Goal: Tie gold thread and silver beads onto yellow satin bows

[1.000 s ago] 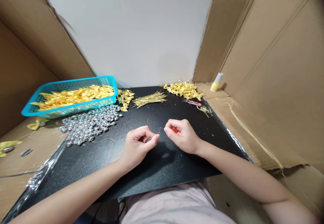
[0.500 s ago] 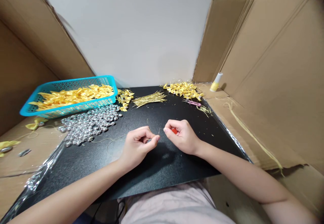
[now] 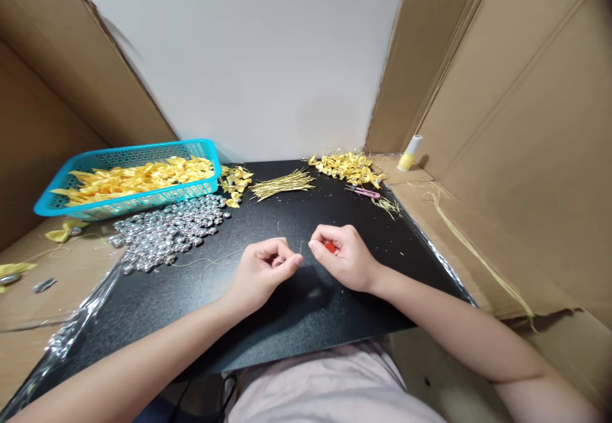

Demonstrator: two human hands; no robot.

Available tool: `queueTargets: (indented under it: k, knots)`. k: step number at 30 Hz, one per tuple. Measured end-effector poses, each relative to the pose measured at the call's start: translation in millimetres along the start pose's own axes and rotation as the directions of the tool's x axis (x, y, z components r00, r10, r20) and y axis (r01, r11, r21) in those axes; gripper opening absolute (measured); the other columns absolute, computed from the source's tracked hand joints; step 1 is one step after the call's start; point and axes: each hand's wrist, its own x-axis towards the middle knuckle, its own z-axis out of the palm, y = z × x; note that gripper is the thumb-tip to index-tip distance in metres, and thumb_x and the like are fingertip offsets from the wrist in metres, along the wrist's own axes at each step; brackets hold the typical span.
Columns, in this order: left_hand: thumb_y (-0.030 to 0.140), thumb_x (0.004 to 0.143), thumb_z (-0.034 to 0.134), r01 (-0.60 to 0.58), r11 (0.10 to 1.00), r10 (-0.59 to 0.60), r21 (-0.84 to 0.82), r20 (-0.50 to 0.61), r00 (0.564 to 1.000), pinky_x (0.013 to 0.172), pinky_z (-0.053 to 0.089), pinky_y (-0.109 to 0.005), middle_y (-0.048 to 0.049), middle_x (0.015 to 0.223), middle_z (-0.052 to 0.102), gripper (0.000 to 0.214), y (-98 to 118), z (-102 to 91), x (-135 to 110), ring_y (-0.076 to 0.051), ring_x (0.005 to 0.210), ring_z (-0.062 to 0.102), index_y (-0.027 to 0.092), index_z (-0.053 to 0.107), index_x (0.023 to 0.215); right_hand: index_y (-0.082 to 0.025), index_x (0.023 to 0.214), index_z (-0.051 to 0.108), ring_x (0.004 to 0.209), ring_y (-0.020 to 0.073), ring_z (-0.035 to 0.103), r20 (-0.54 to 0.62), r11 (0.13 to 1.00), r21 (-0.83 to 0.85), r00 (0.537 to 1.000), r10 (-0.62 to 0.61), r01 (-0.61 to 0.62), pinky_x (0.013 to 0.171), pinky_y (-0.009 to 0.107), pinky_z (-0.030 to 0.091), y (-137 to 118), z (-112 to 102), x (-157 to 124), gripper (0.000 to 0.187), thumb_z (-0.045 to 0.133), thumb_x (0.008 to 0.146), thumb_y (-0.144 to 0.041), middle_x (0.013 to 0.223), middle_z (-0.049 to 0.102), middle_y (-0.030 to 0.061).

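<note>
My left hand is closed in a pinch, thumb against forefinger. A fine pale thread runs into it from the left, and a hair-thin upright strand stands up at its fingertips; whether that is thread or a needle I cannot tell. Just to the right, my right hand is curled closed around a small red object, mostly hidden in the fingers. A thin tip pokes from its fingertips towards the strand. The two hands are a narrow gap apart, above the black tabletop.
Yellow ribbon bows fill a blue basket at the left. Silver beads lie before it. Gold wire ties, a bow pile, pink snips and a thread cone are farther back. Cardboard walls flank the table.
The hands keep nearly the same pose, fingertips facing each other. The view has shifted very slightly.
</note>
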Motion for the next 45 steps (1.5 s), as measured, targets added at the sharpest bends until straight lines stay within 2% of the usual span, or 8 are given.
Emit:
queueTargets:
  k: [3,10,19,26,33,37,40,45]
  knots:
    - [0.038,0.075,0.069,0.100,0.988,-0.092,-0.117,0.071,0.993,0.048,0.022,-0.022,0.0060,0.053,0.032,0.042,-5.4,-0.7,1.1,-0.007,0.050,0.027,0.015,0.044,0.050,-0.017,0.062,0.049,0.047,0.0060,0.032,0.001,1.000,0.013,1.000,0.003,-0.003,0.048,0.020,0.028,0.2,-0.1,-0.1,0.022,0.052,0.083,-0.024,0.052,0.038,-0.0064]
    - [0.047,0.075,0.069,0.154,0.959,-0.123,-0.238,0.137,0.983,0.051,0.024,-0.024,0.0049,0.053,0.034,0.045,-16.5,-0.1,0.7,-0.009,0.053,0.030,0.016,0.045,0.052,-0.017,0.062,0.049,0.048,0.0063,0.032,0.012,0.999,0.036,1.000,0.017,-0.017,0.048,0.020,0.028,-1.4,-0.4,-1.1,0.022,0.052,0.083,-0.026,0.052,0.039,-0.0062]
    - [0.055,0.068,0.074,0.239,0.903,-0.182,-0.357,0.187,0.965,0.045,0.021,-0.022,0.0046,0.051,0.035,0.051,-8.6,2.2,1.8,-0.008,0.050,0.029,0.016,0.044,0.050,-0.018,0.061,0.048,0.048,0.0065,0.031,0.006,0.996,0.082,1.000,0.018,-0.019,0.047,0.021,0.027,-5.1,-1.6,-0.6,0.023,0.051,0.082,-0.026,0.051,0.038,-0.0061]
    - [0.061,0.061,0.075,0.280,0.887,-0.217,-0.367,0.203,0.955,0.044,0.021,-0.022,0.0052,0.051,0.034,0.054,-1.7,3.9,1.7,-0.008,0.048,0.030,0.017,0.046,0.050,-0.018,0.062,0.048,0.047,0.0063,0.028,0.033,0.991,0.134,0.999,-0.004,-0.001,0.048,0.021,0.028,-5.2,-1.5,-2.1,0.023,0.051,0.083,-0.026,0.051,0.036,-0.0069]
    - [0.055,0.069,0.073,0.206,0.914,-0.141,-0.349,0.203,0.969,0.049,0.021,-0.024,0.0047,0.051,0.035,0.049,-10.2,1.5,0.5,-0.010,0.051,0.029,0.017,0.048,0.052,-0.018,0.061,0.047,0.047,0.0061,0.028,0.026,0.994,0.112,1.000,0.000,-0.003,0.048,0.021,0.027,-6.4,-2.0,-2.2,0.022,0.051,0.081,-0.025,0.051,0.036,-0.0070]
    - [0.046,0.075,0.072,0.128,0.947,-0.082,-0.293,0.166,0.983,0.051,0.021,-0.025,0.0056,0.054,0.031,0.043,-16.1,-1.9,-0.7,-0.009,0.053,0.027,0.016,0.050,0.053,-0.018,0.060,0.048,0.047,0.0062,0.029,0.017,0.994,0.106,1.000,-0.005,0.003,0.048,0.021,0.028,-5.5,-1.9,-2.9,0.021,0.052,0.081,-0.022,0.051,0.037,-0.0069]
    - [0.038,0.077,0.070,0.062,0.978,-0.039,-0.200,0.116,0.992,0.051,0.021,-0.024,0.0061,0.054,0.028,0.038,-13.4,-3.3,-2.3,-0.009,0.052,0.027,0.016,0.052,0.054,-0.018,0.059,0.047,0.047,0.0061,0.029,0.007,0.995,0.096,1.000,0.002,-0.003,0.048,0.021,0.028,-5.7,-1.1,-3.2,0.022,0.052,0.080,-0.022,0.051,0.037,-0.0068]
    - [0.026,0.076,0.069,-0.006,0.998,0.009,-0.061,0.041,0.999,0.047,0.022,-0.023,0.0052,0.052,0.036,0.030,-1.0,-1.8,-4.6,-0.007,0.048,0.030,0.015,0.054,0.053,-0.017,0.058,0.047,0.046,0.0055,0.029,-0.005,0.996,0.087,1.000,0.004,-0.003,0.047,0.020,0.028,-4.9,1.1,-3.5,0.022,0.052,0.079,-0.021,0.050,0.037,-0.0070]
